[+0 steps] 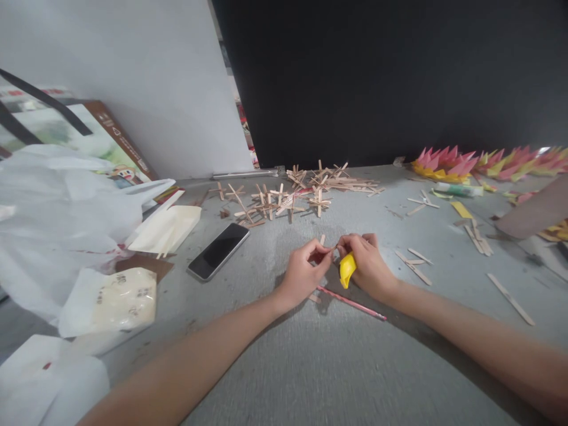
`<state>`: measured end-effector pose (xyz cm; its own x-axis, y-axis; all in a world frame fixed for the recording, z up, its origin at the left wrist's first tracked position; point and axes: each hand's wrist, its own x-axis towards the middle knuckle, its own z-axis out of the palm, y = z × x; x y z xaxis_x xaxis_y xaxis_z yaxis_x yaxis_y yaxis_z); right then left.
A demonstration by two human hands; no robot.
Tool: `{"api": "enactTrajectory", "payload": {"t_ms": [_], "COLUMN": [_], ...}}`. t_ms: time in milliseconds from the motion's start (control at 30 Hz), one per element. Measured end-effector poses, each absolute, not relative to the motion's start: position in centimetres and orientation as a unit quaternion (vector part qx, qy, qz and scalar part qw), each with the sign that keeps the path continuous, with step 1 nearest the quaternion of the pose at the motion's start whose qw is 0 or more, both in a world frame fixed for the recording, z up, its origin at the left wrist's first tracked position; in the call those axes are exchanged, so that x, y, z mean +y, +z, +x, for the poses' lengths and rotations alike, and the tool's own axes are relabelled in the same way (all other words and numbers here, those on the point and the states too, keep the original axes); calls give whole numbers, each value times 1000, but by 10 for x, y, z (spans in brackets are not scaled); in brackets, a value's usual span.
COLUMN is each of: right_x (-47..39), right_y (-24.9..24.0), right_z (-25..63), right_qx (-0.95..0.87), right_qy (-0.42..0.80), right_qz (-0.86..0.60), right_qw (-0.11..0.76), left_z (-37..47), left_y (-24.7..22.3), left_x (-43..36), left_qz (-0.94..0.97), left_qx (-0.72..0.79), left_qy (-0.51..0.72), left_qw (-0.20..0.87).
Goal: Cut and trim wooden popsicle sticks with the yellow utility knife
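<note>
My left hand (307, 269) is closed in a pinch at the middle of the grey table. Whatever thin piece lies between its fingertips is too small to make out. Just behind those fingers the pale end of a wooden craft stick (322, 239) shows. My right hand (364, 260) is closed around a yellow curved plastic tool (347, 270), whose other end is hidden in the fingers. The fingertips of both hands almost meet. Below them a pink pencil (355, 304) lies slanted on the table, next to another bit of wooden stick (315, 299).
Behind the hands lies a heap of crossed craft sticks (319, 183). A phone (219, 251), a paper tray (168, 229) and a white plastic bag (66, 207) are at left. Loose sticks (415, 267), a glue stick (458, 189) and pink-yellow paper flowers (446, 163) lie right.
</note>
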<state>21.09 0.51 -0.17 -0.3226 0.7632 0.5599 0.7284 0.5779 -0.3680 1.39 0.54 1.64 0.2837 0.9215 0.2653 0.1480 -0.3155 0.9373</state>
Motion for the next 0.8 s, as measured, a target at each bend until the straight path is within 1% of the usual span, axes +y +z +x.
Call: {"api": "enactTrajectory", "payload": {"t_ms": [300, 433, 600, 800], "right_x": [6, 5, 3, 5], "right_y": [-3, -3, -3, -2], "right_z": [210, 209, 211, 210], "right_qx": [-807, -808, -825, -806], "right_qy": [31, 41, 62, 65], "right_qz": [-459, -454, -432, -438], "right_qw": [370, 372, 358, 392], "left_z": [16, 15, 14, 15], "left_y": [14, 14, 12, 17], "left_x": [3, 5, 11, 10], "left_qz": [637, 640, 634, 614], "left_qx": [386, 398, 425, 425], "left_qy": [402, 389, 410, 424], "left_qw": [532, 530, 499, 512]}}
